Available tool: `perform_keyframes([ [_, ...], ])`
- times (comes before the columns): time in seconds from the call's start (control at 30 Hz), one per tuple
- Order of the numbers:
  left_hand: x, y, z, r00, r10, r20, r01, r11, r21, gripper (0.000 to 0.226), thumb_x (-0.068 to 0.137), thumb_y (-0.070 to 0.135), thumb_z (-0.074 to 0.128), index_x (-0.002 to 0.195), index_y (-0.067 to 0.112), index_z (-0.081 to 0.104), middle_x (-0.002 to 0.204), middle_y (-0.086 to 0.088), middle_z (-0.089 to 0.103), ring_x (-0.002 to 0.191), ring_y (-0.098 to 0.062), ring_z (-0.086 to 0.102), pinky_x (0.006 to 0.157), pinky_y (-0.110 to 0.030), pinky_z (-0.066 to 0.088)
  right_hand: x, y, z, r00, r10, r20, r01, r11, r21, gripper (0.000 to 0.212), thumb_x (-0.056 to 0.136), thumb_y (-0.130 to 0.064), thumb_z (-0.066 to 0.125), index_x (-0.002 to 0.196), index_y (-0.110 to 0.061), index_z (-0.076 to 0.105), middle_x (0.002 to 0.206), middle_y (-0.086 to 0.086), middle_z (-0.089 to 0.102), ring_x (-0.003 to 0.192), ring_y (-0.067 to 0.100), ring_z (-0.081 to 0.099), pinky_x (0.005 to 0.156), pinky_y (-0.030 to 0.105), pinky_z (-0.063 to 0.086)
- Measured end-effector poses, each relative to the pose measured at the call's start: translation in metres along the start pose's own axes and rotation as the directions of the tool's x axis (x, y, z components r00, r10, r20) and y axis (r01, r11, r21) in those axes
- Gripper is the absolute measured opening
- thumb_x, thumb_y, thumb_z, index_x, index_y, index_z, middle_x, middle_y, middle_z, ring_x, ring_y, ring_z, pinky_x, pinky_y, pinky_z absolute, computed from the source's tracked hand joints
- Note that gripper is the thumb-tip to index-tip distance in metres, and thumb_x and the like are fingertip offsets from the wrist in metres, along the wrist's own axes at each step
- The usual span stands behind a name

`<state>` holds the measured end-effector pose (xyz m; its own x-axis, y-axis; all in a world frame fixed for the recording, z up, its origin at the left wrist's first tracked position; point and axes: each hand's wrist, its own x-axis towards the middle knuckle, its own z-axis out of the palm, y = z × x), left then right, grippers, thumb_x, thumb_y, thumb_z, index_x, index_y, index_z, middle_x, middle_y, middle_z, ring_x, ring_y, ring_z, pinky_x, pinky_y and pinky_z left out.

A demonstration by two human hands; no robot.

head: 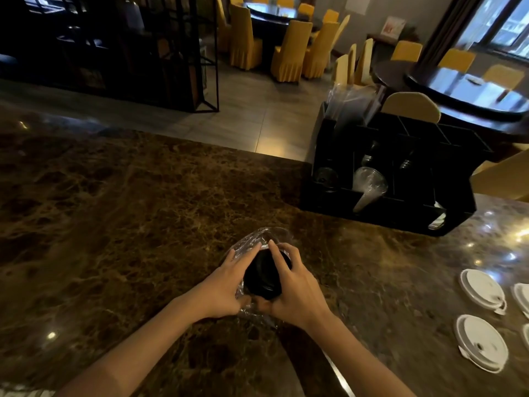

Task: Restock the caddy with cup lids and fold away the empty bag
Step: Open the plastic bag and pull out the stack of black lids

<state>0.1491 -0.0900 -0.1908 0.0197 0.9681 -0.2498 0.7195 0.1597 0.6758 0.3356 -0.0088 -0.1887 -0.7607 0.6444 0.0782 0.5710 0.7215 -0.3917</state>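
Pretty early on by the look of it. Low in the middle of the frame, both hands, left hand [229, 285] and right hand [294, 287], are curled around a stack of black cup lids [264, 277] that's inside its clear plastic bag [252, 239] on the marble surface [128, 224]. The black caddy [400, 196] sits at right of center, well apart. White lids [482, 342] lie at lower right. Unbagging, loading and folding all look left to do.

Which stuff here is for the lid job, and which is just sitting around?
For the job:
- black lids in the clear bag, held by left hand and right hand
- black caddy
- white lids on the counter, maybe

Just sitting around:
- yellow chairs
- dark shelf
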Motion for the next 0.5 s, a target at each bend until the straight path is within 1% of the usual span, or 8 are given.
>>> perform_keyframes([
  [0.07, 0.0, -0.002, 0.001, 0.996, 0.071, -0.046, -0.07, 0.997, 0.015, 0.111, 0.086, 0.027, 0.074, 0.15, 0.056, -0.012, 0.144, 0.054, -0.005, 0.139, 0.004, -0.025, 0.118, -0.035, -0.005, -0.002, 0.001, 0.001, 0.999, 0.006, -0.05, -0.005, 1.0, 0.028, 0.114, 0.073, -0.074, 0.066, 0.162, -0.023, 0.017, 0.154, 0.0, 0.03, 0.124, 0.025, 0.057, 0.079, 0.033, 0.063],
  [0.1, 0.0, -0.002, 0.001, 0.992, 0.101, -0.071, -0.1, 0.995, 0.022, 0.111, 0.085, 0.027, 0.074, 0.15, 0.056, -0.011, 0.135, 0.06, -0.007, 0.13, 0.021, -0.025, 0.113, -0.028, -0.011, -0.003, 0.002, 0.002, 0.997, 0.009, -0.079, -0.005, 0.999, 0.051, 0.114, 0.073, -0.074, 0.066, 0.162, -0.022, 0.019, 0.152, 0.001, 0.034, 0.12, 0.023, 0.06, 0.076, 0.033, 0.063],
  [0.13, 0.0, -0.003, 0.001, 0.987, 0.129, -0.094, -0.127, 0.991, 0.029, 0.111, 0.085, 0.026, 0.075, 0.152, 0.054, -0.009, 0.134, 0.061, -0.006, 0.124, 0.031, -0.024, 0.11, -0.022, -0.017, -0.003, 0.003, 0.002, 0.994, 0.011, -0.107, -0.003, 0.997, 0.076, 0.113, 0.072, -0.073, 0.067, 0.162, -0.022, 0.021, 0.15, 0.001, 0.036, 0.116, 0.022, 0.062, 0.074, 0.032, 0.063],
  [0.17, 0.001, -0.003, 0.001, 0.982, 0.155, -0.113, -0.151, 0.988, 0.037, 0.111, 0.084, 0.025, 0.075, 0.154, 0.051, -0.007, 0.14, 0.056, -0.001, 0.125, 0.034, -0.02, 0.11, -0.018, -0.02, -0.004, 0.004, 0.002, 0.992, 0.013, -0.128, 0.0, 0.995, 0.103, 0.113, 0.072, -0.071, 0.068, 0.162, -0.022, 0.022, 0.149, 0.001, 0.038, 0.114, 0.021, 0.063, 0.073, 0.032, 0.063],
  [0.2, 0.001, -0.003, 0.001, 0.977, 0.174, -0.126, -0.169, 0.984, 0.05, 0.11, 0.084, 0.024, 0.076, 0.155, 0.048, -0.004, 0.148, 0.048, 0.004, 0.133, 0.03, -0.011, 0.112, -0.017, -0.02, -0.004, 0.005, 0.002, 0.99, 0.019, -0.137, -0.001, 0.991, 0.134, 0.113, 0.072, -0.069, 0.07, 0.162, -0.023, 0.021, 0.149, 0.0, 0.038, 0.112, 0.02, 0.064, 0.074, 0.032, 0.063],
  [0.3, 0.0, -0.002, 0.001, 0.968, 0.199, -0.156, -0.189, 0.979, 0.071, 0.109, 0.083, 0.022, 0.076, 0.157, 0.045, -0.001, 0.161, 0.025, 0.018, 0.147, 0.01, 0.011, 0.119, -0.024, -0.015, -0.006, 0.009, -0.002, 0.988, 0.037, -0.149, 0.0, 0.97, 0.242, 0.113, 0.071, -0.06, 0.076, 0.163, -0.031, 0.017, 0.148, -0.006, 0.036, 0.113, 0.015, 0.063, 0.08, 0.03, 0.063],
  [0.4, 0.001, -0.002, 0.003, 0.959, 0.207, -0.195, -0.196, 0.978, 0.073, 0.107, 0.083, 0.027, 0.077, 0.157, 0.044, 0.002, 0.16, 0.024, 0.022, 0.146, 0.011, 0.012, 0.12, -0.024, -0.012, -0.008, 0.011, -0.005, 0.983, 0.027, -0.183, 0.032, 0.949, 0.312, 0.107, 0.072, -0.055, 0.078, 0.161, -0.032, 0.023, 0.146, -0.007, 0.037, 0.119, 0.011, 0.058, 0.085, 0.032, 0.062],
  [0.5, 0.0, -0.004, 0.005, 0.958, 0.194, -0.21, -0.176, 0.979, 0.102, 0.104, 0.084, 0.035, 0.076, 0.156, 0.046, 0.001, 0.151, 0.04, 0.015, 0.138, 0.025, -0.003, 0.116, -0.018, -0.013, -0.009, 0.013, -0.006, 0.976, 0.033, -0.215, 0.047, 0.933, 0.358, 0.104, 0.073, -0.05, 0.08, 0.16, -0.03, 0.027, 0.146, -0.007, 0.038, 0.125, 0.006, 0.051, 0.089, 0.033, 0.061],
])
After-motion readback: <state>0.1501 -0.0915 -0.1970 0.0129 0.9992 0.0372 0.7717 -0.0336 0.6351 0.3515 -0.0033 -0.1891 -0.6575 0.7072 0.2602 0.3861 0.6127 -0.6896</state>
